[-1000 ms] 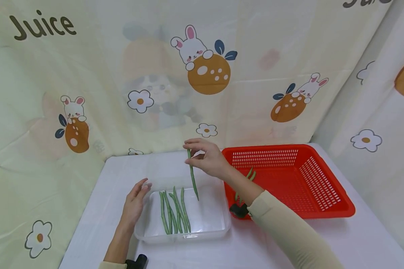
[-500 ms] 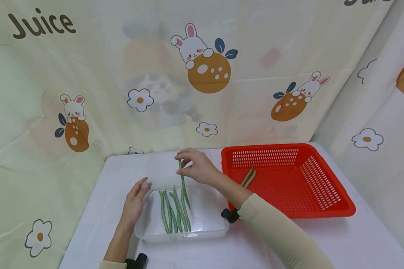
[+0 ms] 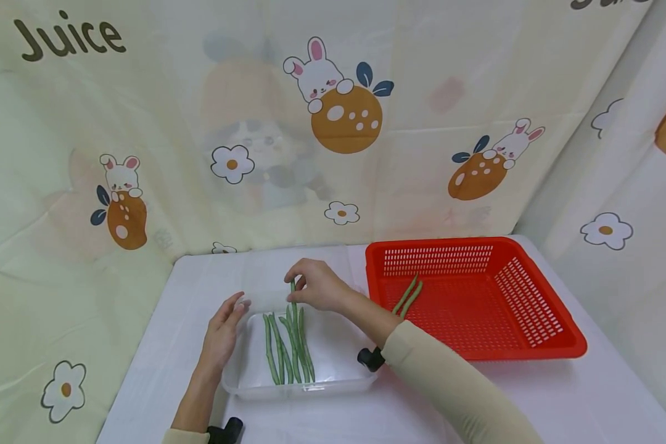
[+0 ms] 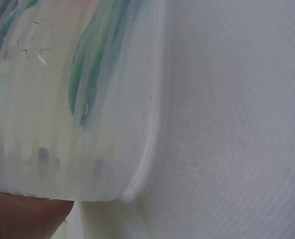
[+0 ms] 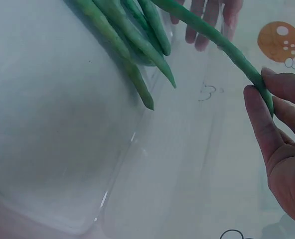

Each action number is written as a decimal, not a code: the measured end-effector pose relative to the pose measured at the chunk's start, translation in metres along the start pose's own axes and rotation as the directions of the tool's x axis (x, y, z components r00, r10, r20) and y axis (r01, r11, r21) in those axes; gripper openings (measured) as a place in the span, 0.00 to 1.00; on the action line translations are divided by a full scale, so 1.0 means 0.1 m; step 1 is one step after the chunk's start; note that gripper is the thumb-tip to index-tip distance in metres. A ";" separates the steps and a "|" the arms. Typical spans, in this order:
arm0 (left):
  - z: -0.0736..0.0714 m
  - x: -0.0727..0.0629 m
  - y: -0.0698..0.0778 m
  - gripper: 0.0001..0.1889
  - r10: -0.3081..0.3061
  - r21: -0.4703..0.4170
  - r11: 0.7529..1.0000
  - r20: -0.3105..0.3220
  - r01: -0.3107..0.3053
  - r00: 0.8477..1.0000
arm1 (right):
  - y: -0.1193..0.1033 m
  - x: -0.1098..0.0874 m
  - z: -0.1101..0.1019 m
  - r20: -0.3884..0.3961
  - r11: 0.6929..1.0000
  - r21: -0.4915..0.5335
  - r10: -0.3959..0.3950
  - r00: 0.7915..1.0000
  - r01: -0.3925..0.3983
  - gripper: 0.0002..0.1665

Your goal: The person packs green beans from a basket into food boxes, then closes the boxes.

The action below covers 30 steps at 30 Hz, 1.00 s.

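Note:
My right hand [image 3: 317, 287] pinches a green bean [image 5: 227, 47] by its upper end between thumb and fingertips. The bean hangs down over a clear plastic container [image 3: 344, 387], its lower part among several green beans [image 3: 274, 348] that lie side by side there. In the right wrist view, thumb and fingers meet at the bean's tip. My left hand [image 3: 222, 330] rests against the container's left side with its fingers fairly straight. The left wrist view shows the container's wall [image 4: 122, 164] close up, green beans behind it, and only a bit of the hand.
To the right stands a red plastic basket [image 3: 538, 354] with slotted sides. A couple of green beans [image 3: 407, 299] lie at its left, partly behind the right forearm. A white cloth covers the table [image 3: 200, 290]; a printed curtain [image 3: 411, 172] hangs behind.
My right hand has moved left and down with the green bean, from above the container's right part to the beans in it. My left hand has stayed in place.

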<state>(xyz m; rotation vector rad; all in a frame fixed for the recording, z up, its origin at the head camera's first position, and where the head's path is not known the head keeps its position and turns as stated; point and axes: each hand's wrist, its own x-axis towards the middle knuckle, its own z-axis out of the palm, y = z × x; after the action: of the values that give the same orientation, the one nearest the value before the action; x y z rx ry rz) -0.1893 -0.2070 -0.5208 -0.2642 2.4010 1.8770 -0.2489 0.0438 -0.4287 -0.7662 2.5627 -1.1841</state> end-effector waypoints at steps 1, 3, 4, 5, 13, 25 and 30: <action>0.00 0.00 0.00 0.28 -0.001 0.003 1.000 -0.001 0.001 1.000 | 0.01 0.00 0.02 0.012 1.000 0.000 0.004 1.000 -0.004 0.17; 0.00 0.00 0.00 0.28 -0.002 0.004 1.000 -0.004 0.002 1.000 | 0.02 0.00 0.05 0.046 1.000 -0.009 0.008 0.999 -0.008 0.15; 0.00 -0.01 0.01 0.28 -0.003 0.005 1.000 -0.005 0.003 1.000 | 0.02 -0.01 0.06 0.066 1.000 -0.011 0.009 0.998 -0.008 0.15; 0.00 -0.01 0.01 0.28 -0.004 0.006 1.000 -0.006 0.004 1.000 | 0.03 -0.01 0.08 0.087 1.000 -0.019 0.008 0.996 -0.006 0.14; 0.01 0.00 0.00 0.28 -0.003 0.015 1.000 -0.008 0.003 1.000 | 0.08 -0.03 0.16 0.244 0.995 -0.101 0.029 0.969 -0.004 0.15; 0.00 -0.01 0.00 0.27 0.019 -0.022 1.000 0.004 -0.019 1.000 | 0.03 -0.08 0.09 0.245 0.986 -0.165 0.063 0.967 -0.023 0.23; -0.01 -0.02 0.00 0.27 0.027 -0.028 0.999 0.009 -0.027 1.000 | -0.01 -0.10 -0.04 0.210 0.991 -0.133 0.051 0.976 -0.023 0.22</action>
<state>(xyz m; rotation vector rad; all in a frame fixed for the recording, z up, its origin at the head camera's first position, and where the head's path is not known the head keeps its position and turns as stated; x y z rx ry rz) -0.1873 -0.2074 -0.5205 -0.2255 2.3853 1.9204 -0.2420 0.0515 -0.4256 -0.8207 2.4820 -0.8784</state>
